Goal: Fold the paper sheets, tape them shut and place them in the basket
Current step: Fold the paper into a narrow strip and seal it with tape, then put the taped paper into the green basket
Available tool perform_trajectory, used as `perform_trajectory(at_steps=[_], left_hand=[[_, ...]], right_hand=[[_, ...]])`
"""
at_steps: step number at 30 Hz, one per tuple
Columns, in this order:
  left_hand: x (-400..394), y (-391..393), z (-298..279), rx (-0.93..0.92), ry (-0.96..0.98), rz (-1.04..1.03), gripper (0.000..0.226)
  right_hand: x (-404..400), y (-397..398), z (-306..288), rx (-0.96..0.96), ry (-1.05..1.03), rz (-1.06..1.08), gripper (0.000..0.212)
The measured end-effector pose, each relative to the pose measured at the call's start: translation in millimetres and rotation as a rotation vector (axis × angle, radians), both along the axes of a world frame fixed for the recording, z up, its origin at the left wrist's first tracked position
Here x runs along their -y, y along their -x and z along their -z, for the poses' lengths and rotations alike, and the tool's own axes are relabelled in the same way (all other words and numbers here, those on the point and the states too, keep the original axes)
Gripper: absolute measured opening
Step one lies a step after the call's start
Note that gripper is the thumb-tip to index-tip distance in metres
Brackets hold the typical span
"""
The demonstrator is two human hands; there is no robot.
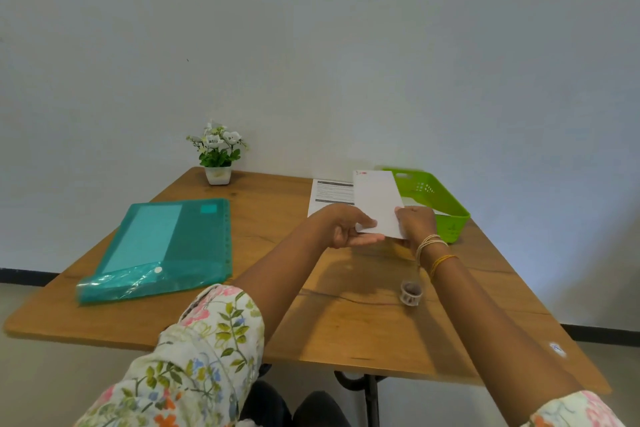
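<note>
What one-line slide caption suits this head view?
Both hands, left hand and right hand, hold a folded paper above the table, beside the green basket.

Both forearms bare below elbow. Left sleeve (194,357): loose white fabric, floral print of pink and orange blossoms, green leafy sprigs, small blue flowers; cuff bunched near elbow. Right sleeve (575,409): same print, only edge visible at lower frame corner. Right wrist: pale cream thread bands (428,242) wound several times, yellow-orange thread band (442,261) just behind. Left hand (346,227) without rings or bands visible.
</note>
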State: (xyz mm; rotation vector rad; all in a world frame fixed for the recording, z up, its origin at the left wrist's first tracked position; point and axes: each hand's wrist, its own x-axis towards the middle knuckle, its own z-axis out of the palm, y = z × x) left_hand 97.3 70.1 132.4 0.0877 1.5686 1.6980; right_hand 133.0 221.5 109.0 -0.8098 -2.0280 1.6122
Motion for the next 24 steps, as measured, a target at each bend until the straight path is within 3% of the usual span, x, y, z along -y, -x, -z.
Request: perform_trajectory(at_steps=[4,10,16,21,24], left_hand=[[-34,6,-8,-0.013,-0.075,-0.015,0.011],[-87,11,-19,-0.074,-0.080,0.028,0.004],[-115,23,-13,-0.121,-0.091,-0.096,0.015],[-117,38,4,-0.147,-0.060,-0.170,0.040],[-117,45,12,-0.159,-0.043,-0.175,0.043]], right_hand=[[-17,0,-16,0.025,0.138,-0.003,0.018],[-57,8,-19,0.025,0.089,0.097,0.027],[-92,25,-16,0.065,0.096,0.121,0.018],[-111,42,-11,0.085,0.073,0.101,0.021],[-119,50,-8,0.106,0.032,0.110,0.021]])
